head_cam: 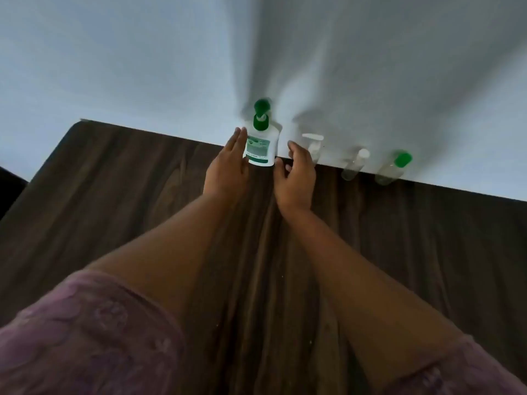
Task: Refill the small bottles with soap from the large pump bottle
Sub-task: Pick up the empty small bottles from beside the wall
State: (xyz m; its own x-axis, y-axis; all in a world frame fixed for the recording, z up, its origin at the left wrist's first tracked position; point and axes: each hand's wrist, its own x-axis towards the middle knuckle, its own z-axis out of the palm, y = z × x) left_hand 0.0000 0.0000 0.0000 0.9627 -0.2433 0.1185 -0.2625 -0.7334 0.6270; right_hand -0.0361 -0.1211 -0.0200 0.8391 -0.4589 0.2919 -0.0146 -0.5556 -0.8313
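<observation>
Task looks barely started. Large pump bottle (pixel 261 148), white body with a green pump head, stands upright at the back of the dark wood counter (pixel 114 195), right against the white wall (pixel 142 67). Image is soft with blur.

Left hand (pixel 226 169): fingers straight and together, flat alongside the bottle's left side, touching or just beside it; can't tell which. Right hand (pixel 295 178): fingers loosely curled, holding nothing, thumb close to the bottle's lower right edge. Neither hand grips it yet; both bracket it, likely about to take hold.

Three small bottles stand in a row to the right along the wall:
- small pump-top bottle (pixel 313 148), clear, partly behind the right hand
- white-capped small bottle (pixel 354 166), clear
- green-capped small bottle (pixel 393 169), clear

All three look empty or near empty, with tops on.

Done: nothing visible.

Left: pick up or pull forward the pump bottle, open each small bottle, pump soap in, recap. Pinkish patterned sleeve (pixel 85 337) visible on the left arm.
</observation>
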